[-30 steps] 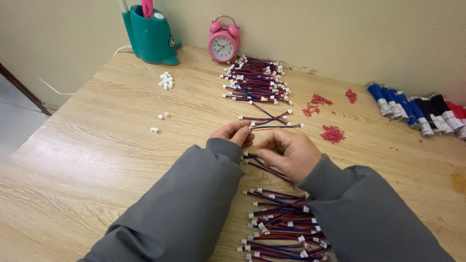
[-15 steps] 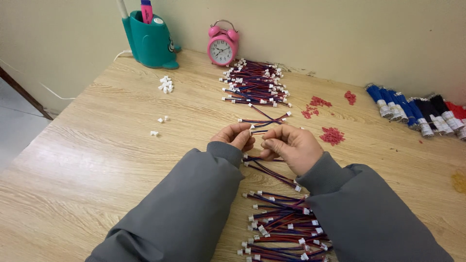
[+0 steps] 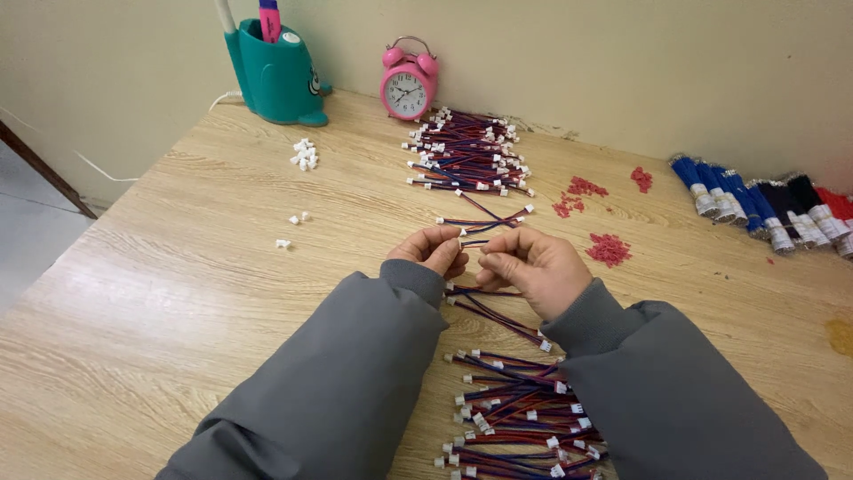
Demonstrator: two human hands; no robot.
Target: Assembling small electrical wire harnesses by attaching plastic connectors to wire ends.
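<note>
Left hand [image 3: 434, 249]: fingertips were pressed together on the end of a short red-and-blue wire lead [image 3: 474, 242], held just above the desk [image 3: 178, 293]; the exact contact was too small to resolve.
Right hand [image 3: 531, 267]: thumb and forefinger were pinching the same lead from the 3 o'clock side, the two hands nearly touching.
Lead position: mid-desk between the fingertips, at 6 o'clock from the crossed loose leads [image 3: 484, 218].
Far pile [image 3: 466, 156]: a stack of leads with white connectors lay at 12 o'clock, just in front of the pink alarm clock [image 3: 408, 89].
Near pile [image 3: 520, 418]: a looser heap sat at 6 o'clock, between the grey sleeves, partly under the right forearm.
Small parts: white connector housings [image 3: 304, 155] lay at 10 o'clock, with a few strays [image 3: 291, 229] nearer in; red crumbs [image 3: 609, 249] lay at 2 o'clock.
Risk 1: the pinch was on a thin, springy wire; a slight slip would probably flick the end out of the fingers and into the crossed leads.
Risk 2: the right sleeve rested over the near pile; a forearm shift could drag and tangle those leads or push some off the near edge.
Risk 3: the stray housings were small and loose; a brush from the left sleeve could scatter them.
</note>
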